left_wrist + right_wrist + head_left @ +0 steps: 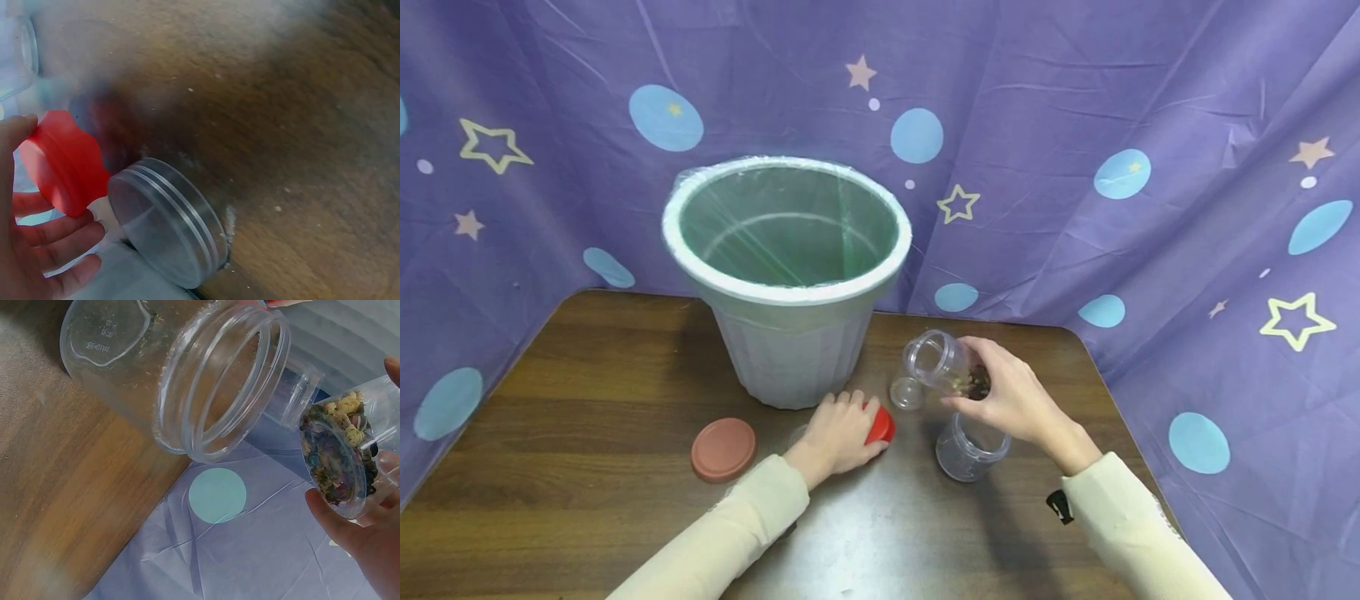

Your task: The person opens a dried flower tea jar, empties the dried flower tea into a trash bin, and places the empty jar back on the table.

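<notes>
My left hand [837, 435] pinches a red lid [880, 426] low over the table, in front of the bin. In the left wrist view the red lid [67, 164] is tilted between thumb and fingers, beside a clear round shallow container [169, 222]. My right hand [1017, 393] grips a clear jar [938, 360] tilted on its side, its mouth facing left. Dried flowers and leaves [342, 450] lie at its bottom end. Below that hand a larger open clear jar [972, 450] stands on the table, with a few specks on its inner wall.
A large pale bin [790, 350] with a clear plastic liner stands at the back. A pinkish-red lid [724, 450] lies left of my left hand. Behind the larger jar stands a small clear container [907, 392]. A purple patterned curtain [1030, 167] surrounds the wooden table [587, 500].
</notes>
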Demonstrator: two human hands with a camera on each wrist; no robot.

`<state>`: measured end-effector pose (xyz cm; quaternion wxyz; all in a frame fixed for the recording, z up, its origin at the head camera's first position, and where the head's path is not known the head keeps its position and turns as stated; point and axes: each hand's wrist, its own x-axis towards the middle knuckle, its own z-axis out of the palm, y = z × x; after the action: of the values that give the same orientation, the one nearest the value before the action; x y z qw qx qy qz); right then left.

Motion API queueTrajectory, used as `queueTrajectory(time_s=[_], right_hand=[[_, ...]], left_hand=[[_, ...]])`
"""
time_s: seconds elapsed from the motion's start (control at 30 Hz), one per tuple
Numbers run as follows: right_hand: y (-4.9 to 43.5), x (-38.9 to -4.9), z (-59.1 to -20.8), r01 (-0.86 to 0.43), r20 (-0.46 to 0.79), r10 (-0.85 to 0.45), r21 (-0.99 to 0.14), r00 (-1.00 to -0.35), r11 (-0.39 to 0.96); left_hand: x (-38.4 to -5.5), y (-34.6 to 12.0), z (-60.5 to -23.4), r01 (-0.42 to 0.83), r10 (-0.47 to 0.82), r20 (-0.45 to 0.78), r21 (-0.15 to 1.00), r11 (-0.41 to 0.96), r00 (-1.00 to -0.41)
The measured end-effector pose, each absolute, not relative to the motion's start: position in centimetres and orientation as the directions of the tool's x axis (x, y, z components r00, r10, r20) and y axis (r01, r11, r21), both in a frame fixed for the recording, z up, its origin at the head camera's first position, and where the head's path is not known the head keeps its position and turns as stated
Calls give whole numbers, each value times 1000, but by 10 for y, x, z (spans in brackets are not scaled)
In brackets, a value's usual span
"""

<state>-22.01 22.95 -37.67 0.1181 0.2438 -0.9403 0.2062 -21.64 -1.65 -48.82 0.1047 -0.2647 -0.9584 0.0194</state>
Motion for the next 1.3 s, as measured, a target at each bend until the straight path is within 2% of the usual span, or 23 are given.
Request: queueTrajectory(time_s=[1.3], right_hand=[[230, -218, -379, -492, 300, -405, -329, -864, 806]], left_hand=[[-218, -8, -494, 513, 511, 115, -11, 858, -852]])
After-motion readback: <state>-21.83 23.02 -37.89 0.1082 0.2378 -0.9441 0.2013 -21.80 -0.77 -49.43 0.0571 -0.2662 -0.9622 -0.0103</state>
